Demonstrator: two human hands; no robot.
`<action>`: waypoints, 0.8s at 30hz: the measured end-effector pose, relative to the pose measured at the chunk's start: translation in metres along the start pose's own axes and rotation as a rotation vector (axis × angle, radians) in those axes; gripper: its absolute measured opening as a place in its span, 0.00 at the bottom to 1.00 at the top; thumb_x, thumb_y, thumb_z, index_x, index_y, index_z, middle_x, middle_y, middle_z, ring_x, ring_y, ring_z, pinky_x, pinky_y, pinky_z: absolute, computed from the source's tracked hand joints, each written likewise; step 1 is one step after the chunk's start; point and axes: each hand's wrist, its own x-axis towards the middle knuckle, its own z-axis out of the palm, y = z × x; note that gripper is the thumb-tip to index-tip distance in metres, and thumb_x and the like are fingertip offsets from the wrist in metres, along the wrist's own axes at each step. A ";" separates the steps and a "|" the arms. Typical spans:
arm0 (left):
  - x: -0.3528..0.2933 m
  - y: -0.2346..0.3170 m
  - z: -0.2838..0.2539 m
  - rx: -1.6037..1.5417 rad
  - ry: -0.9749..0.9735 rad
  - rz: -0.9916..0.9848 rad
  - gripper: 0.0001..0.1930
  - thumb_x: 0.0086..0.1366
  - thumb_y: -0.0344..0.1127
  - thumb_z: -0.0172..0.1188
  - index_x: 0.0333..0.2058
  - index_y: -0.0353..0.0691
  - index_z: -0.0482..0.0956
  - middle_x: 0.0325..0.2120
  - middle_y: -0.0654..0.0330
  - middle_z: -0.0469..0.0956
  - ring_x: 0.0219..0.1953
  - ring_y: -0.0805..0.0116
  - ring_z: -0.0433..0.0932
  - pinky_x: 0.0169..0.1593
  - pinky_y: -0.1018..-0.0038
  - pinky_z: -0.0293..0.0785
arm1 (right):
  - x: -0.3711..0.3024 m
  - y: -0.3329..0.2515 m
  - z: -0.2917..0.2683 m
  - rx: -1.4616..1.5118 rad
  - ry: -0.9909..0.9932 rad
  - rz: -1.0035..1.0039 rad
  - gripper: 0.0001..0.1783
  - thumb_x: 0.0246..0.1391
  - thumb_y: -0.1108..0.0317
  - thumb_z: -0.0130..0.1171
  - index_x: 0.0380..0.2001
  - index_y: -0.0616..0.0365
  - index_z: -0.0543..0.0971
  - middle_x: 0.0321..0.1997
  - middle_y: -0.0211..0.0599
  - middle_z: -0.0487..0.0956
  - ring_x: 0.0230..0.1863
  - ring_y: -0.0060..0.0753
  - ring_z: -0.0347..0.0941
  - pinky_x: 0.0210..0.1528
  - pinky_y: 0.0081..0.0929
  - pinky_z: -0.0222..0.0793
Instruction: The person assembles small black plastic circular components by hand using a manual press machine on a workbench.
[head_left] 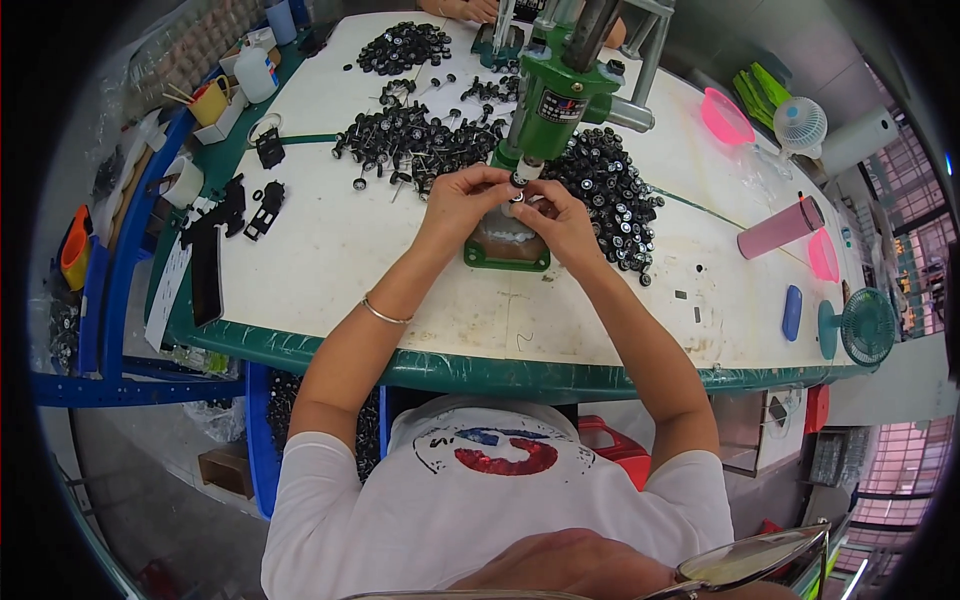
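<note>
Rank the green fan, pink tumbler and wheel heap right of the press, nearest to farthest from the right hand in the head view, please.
From the right hand:
1. Wheel heap, just to its right
2. Pink tumbler, farther right
3. Green fan, far right, lower in view

Small black wheel (518,181) under green press (554,105)

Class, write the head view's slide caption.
Left hand and right hand hold a small black part at a green press, beside heaped black wheels.
</note>
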 end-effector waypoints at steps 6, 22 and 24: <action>0.000 0.001 0.014 -0.089 -0.023 0.002 0.06 0.56 0.27 0.64 0.34 0.37 0.81 0.29 0.68 0.79 0.32 0.82 0.74 0.39 0.84 0.69 | 0.005 -0.019 -0.022 0.048 0.034 0.084 0.24 0.53 0.67 0.61 0.52 0.62 0.71 0.37 0.29 0.75 0.32 0.16 0.69 0.36 0.18 0.67; 0.013 0.002 0.019 -0.169 -0.068 -0.011 0.06 0.56 0.27 0.64 0.34 0.36 0.81 0.29 0.66 0.80 0.32 0.82 0.75 0.38 0.83 0.70 | 0.169 -0.200 -0.116 0.701 0.103 -0.154 0.12 0.62 0.62 0.49 0.25 0.53 0.70 0.13 0.18 0.61 0.10 0.13 0.53 0.11 0.12 0.48; 0.012 0.002 0.015 -0.149 -0.057 -0.036 0.06 0.56 0.27 0.64 0.34 0.36 0.81 0.29 0.66 0.80 0.32 0.82 0.75 0.38 0.84 0.70 | 0.176 -0.189 -0.132 0.705 -0.079 -0.192 0.11 0.62 0.63 0.48 0.25 0.53 0.70 0.13 0.18 0.61 0.10 0.12 0.53 0.12 0.11 0.48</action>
